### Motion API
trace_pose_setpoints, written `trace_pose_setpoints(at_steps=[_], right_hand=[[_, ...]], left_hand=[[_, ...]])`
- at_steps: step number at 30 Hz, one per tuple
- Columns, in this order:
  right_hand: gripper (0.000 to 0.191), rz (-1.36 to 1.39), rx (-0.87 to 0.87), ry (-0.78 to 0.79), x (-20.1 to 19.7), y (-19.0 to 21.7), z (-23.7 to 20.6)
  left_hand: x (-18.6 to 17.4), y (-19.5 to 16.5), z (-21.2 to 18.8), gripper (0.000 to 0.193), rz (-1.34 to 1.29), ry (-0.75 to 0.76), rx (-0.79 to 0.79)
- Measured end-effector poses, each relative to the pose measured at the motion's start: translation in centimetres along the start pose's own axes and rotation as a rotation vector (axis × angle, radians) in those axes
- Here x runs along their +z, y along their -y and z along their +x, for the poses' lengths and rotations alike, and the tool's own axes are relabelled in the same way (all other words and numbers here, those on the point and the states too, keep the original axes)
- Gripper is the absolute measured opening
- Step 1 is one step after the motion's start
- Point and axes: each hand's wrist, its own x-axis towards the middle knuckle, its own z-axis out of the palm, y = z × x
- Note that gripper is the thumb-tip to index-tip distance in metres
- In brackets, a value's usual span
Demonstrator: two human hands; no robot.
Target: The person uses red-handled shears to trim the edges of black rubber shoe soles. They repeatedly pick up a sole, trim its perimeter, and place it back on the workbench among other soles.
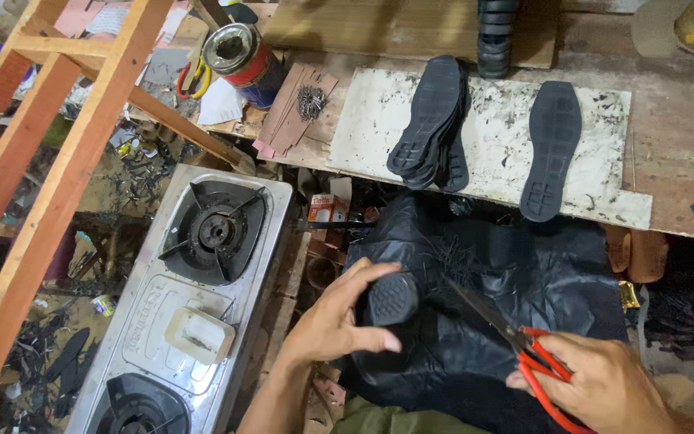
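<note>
My left hand [332, 317] grips a black rubber shoe sole [393, 298] by its heel end, held over a black plastic sheet [524, 273] on my lap. My right hand [604, 386] holds red-handled scissors [516, 337], whose blades point up and left toward the sole and stop a little short of it. Thin black rubber trimmings lie on the plastic near the sole.
On a stained white board [491, 145] on the wooden bench lie a stack of black soles [431, 120] and a single sole [553, 149]. A two-burner gas stove [194, 297] stands at the left, beside a wooden frame [58, 177]. A metal can [242, 52] and nails [311, 100] sit behind.
</note>
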Motion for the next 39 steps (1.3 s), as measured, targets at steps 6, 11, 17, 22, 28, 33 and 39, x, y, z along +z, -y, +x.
trace_pose_setpoints(at_steps=[6,11,17,22,28,33,39], right_hand=[[0.048,-0.075,0.109,-0.120,-0.9,3.4,2.6],[0.062,-0.132,0.184,-0.260,-3.1,6.6,5.8],[0.064,-0.193,0.155,-0.304,-3.7,7.5,7.5],[0.059,-0.129,0.074,-0.288,-3.7,5.7,6.6],[0.058,-0.168,0.214,-0.112,-3.2,3.3,4.5],[0.049,-0.051,0.084,-0.255,-1.9,2.8,3.5],[0.061,0.435,0.507,-0.225,1.7,4.8,3.2]], left_hand=[[3.9,1.7,0.4,0.081,-0.832,-0.217,-0.178],[6.6,1.3,0.7,0.073,-1.035,-0.224,-0.334],[7.3,0.1,0.1,0.082,-0.930,-0.096,-0.366],[5.6,0.2,-0.4,0.079,-0.845,-0.015,-0.438],[4.1,0.5,-0.4,0.067,-0.970,0.064,-0.542],[4.6,0.2,0.6,0.065,-0.995,-0.196,-0.533],[5.6,0.8,3.0,0.064,-1.231,-0.463,-0.313]])
